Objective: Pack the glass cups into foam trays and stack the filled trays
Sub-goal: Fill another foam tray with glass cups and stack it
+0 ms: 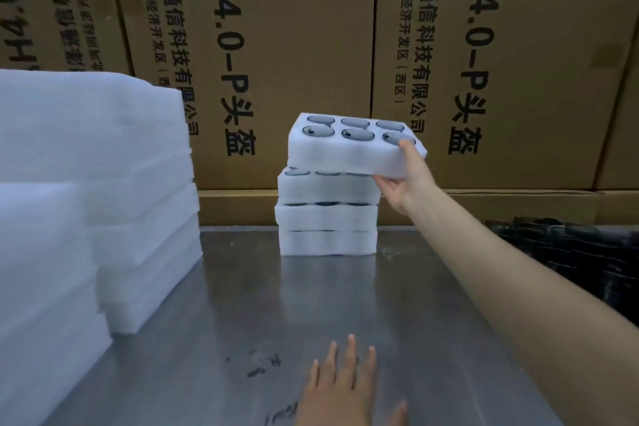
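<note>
White foam tray [349, 152], six glass cups [358, 134] seated, tilting above three stacked trays [326, 214]; right hand [406, 180] is gripping its right end, left hand [340, 387] lying flat, fingers spread, on steel table [311, 290].

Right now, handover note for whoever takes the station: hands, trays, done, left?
Right hand grips the near right corner of a white foam tray filled with six glass cups, tilted, far edge over the stack, not seated.
Left hand open, flat over the steel table.
Stack of three filled foam trays stands at the table's back.
Pile of white foam sheets sits left.
Done: three stacked. Left: seat the fourth squarely.
</note>
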`<action>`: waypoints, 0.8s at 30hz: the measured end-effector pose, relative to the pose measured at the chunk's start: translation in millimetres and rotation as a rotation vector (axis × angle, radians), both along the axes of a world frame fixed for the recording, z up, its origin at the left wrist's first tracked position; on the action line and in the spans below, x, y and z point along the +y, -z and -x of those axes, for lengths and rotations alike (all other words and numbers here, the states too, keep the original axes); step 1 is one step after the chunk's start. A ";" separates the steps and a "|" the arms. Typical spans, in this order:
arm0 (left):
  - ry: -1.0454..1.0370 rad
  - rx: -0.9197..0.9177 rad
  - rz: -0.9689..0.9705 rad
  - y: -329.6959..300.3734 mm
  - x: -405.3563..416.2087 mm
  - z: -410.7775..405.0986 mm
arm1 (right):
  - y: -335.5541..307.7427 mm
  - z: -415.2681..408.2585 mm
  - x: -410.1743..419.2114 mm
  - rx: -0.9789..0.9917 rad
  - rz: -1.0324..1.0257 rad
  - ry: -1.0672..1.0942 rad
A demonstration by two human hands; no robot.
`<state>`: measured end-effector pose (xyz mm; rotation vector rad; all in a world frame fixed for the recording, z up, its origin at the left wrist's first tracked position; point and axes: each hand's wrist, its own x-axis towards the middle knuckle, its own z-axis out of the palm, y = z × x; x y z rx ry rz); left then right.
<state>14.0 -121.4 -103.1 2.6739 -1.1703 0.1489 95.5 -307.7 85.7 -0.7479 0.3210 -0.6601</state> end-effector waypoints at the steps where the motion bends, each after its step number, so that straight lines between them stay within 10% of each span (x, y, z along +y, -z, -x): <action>1: 0.007 -0.086 -0.007 -3.9 3.6 -1.8 | -7.4 -13.0 0.2 0.010 0.031 0.006; 11: -0.069 -0.438 0.437 16.1 -2.0 -23.1 | -5.8 -91.0 -16.4 0.153 0.110 0.019; 24: -0.045 -0.345 0.296 17.1 0.2 -22.9 | -14.0 -87.8 -20.7 0.476 0.476 0.005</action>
